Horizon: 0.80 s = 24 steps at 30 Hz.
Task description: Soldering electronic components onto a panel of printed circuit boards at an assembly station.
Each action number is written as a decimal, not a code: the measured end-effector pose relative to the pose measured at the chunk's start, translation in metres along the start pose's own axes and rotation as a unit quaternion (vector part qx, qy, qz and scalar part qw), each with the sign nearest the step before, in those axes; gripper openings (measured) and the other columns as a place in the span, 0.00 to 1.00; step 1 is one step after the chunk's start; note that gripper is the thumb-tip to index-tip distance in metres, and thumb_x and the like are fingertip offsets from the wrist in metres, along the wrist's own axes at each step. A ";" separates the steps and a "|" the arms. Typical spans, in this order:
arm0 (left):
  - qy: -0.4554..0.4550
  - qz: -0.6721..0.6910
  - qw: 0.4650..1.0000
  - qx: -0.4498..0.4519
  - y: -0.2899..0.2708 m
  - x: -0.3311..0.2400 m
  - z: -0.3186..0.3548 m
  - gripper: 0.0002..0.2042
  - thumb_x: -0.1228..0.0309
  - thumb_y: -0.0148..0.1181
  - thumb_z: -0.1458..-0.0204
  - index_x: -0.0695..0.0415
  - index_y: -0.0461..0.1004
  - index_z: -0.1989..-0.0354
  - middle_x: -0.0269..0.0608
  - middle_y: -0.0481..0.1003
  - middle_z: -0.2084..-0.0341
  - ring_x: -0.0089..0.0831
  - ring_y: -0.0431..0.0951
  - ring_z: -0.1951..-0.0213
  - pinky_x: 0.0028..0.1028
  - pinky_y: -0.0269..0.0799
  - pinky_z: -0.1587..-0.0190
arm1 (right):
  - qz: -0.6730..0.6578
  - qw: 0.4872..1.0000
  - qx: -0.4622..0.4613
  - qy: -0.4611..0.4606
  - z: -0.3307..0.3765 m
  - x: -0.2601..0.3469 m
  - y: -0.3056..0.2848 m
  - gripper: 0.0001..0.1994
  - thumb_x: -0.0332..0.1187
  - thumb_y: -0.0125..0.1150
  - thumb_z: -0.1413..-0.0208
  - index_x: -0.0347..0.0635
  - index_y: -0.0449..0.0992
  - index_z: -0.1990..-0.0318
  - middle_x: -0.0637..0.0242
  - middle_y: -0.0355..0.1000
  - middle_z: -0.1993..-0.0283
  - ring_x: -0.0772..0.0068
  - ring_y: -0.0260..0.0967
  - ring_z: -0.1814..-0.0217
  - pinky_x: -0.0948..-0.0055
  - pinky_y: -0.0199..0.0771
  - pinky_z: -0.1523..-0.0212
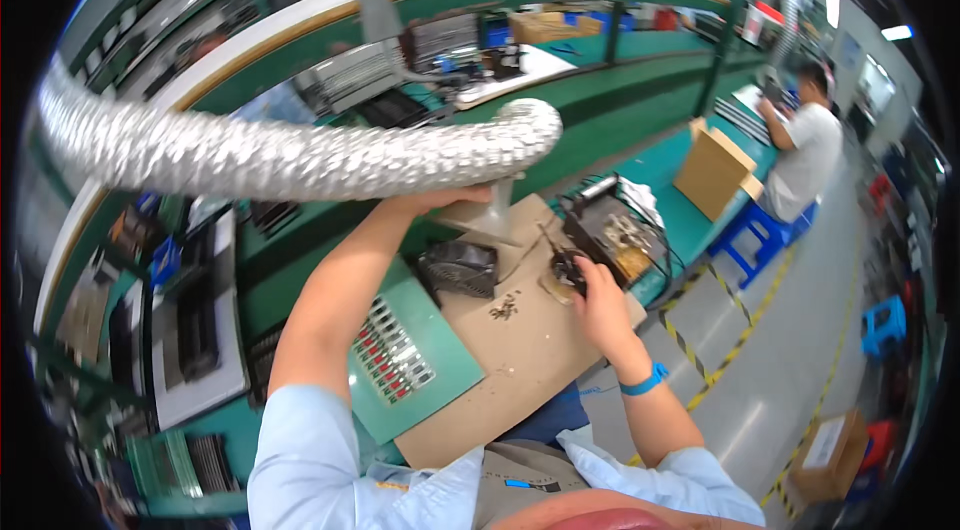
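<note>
A ribbed silver foil duct (330, 160) runs across the view and ends above a pale funnel-shaped hood (490, 217). My left hand (450, 198) is up against the duct's underside beside the hood, and its fingers are mostly hidden. Over the right part of the brown cardboard sheet (535, 360), my right hand (598, 302) has its fingers curled on a small black object (566, 272), whose kind I cannot make out. Between the hands stands a black box-shaped fan unit (458, 268). Several small dark bits (504, 307) lie in a pile near it.
A green board (450, 385) with rows of small red, white and black parts lies at left. Behind my right hand is a metal tray (625, 240) with yellowish material and cables. An open carton (715, 172) and a seated person (808, 145) are farther right.
</note>
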<state>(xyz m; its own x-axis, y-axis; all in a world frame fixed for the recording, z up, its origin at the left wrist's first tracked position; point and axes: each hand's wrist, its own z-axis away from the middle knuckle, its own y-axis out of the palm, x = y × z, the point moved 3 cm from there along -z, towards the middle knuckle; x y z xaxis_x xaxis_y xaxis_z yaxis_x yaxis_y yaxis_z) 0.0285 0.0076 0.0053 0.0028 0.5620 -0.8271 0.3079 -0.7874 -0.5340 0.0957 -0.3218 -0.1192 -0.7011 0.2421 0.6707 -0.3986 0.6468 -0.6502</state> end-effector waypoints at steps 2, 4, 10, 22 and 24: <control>-0.007 0.072 0.997 -0.019 0.035 0.011 -0.015 0.37 0.69 0.78 0.55 0.51 0.71 0.32 0.37 0.70 0.33 0.40 0.65 0.31 0.37 0.53 0.26 | 0.018 0.999 0.010 -0.032 0.003 -0.025 -0.027 0.32 0.20 0.63 0.49 0.43 0.65 0.33 0.53 0.70 0.46 0.49 0.72 0.49 0.60 0.74 0.49; -0.072 0.010 0.996 -0.042 0.066 0.005 -0.029 0.38 0.71 0.78 0.55 0.51 0.71 0.32 0.36 0.70 0.33 0.38 0.66 0.32 0.36 0.54 0.27 | 0.053 0.998 0.001 -0.036 0.003 -0.046 -0.056 0.32 0.20 0.63 0.50 0.40 0.65 0.34 0.52 0.69 0.47 0.45 0.72 0.52 0.58 0.75 0.53; 0.035 0.148 0.988 -0.001 0.054 0.017 -0.021 0.38 0.72 0.80 0.57 0.52 0.72 0.33 0.37 0.70 0.33 0.37 0.67 0.32 0.36 0.54 0.26 | 0.059 0.998 -0.004 -0.026 -0.002 -0.030 -0.057 0.31 0.21 0.64 0.48 0.41 0.66 0.34 0.54 0.70 0.48 0.49 0.73 0.51 0.60 0.75 0.51; -0.009 0.072 0.997 -0.019 0.063 -0.003 -0.016 0.35 0.69 0.78 0.53 0.52 0.71 0.33 0.39 0.71 0.34 0.39 0.68 0.32 0.37 0.56 0.27 | 0.076 0.996 0.034 0.014 0.002 -0.036 -0.065 0.30 0.26 0.66 0.47 0.41 0.66 0.35 0.54 0.69 0.47 0.48 0.73 0.52 0.60 0.75 0.52; -0.030 0.061 0.997 -0.030 0.061 -0.001 -0.015 0.36 0.68 0.77 0.52 0.52 0.71 0.32 0.39 0.70 0.34 0.39 0.67 0.32 0.37 0.55 0.27 | 0.073 0.997 0.038 0.014 0.002 -0.036 -0.065 0.30 0.26 0.66 0.47 0.41 0.66 0.35 0.54 0.69 0.46 0.48 0.73 0.52 0.60 0.75 0.52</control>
<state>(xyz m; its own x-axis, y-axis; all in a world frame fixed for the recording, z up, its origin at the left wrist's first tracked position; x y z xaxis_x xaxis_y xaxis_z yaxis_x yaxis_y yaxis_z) 0.0615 -0.0373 -0.0245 -0.0120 0.4462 -0.8949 0.3652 -0.8311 -0.4193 0.1452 -0.3738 -0.1019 -0.7384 0.3498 0.5766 -0.3383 0.5476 -0.7653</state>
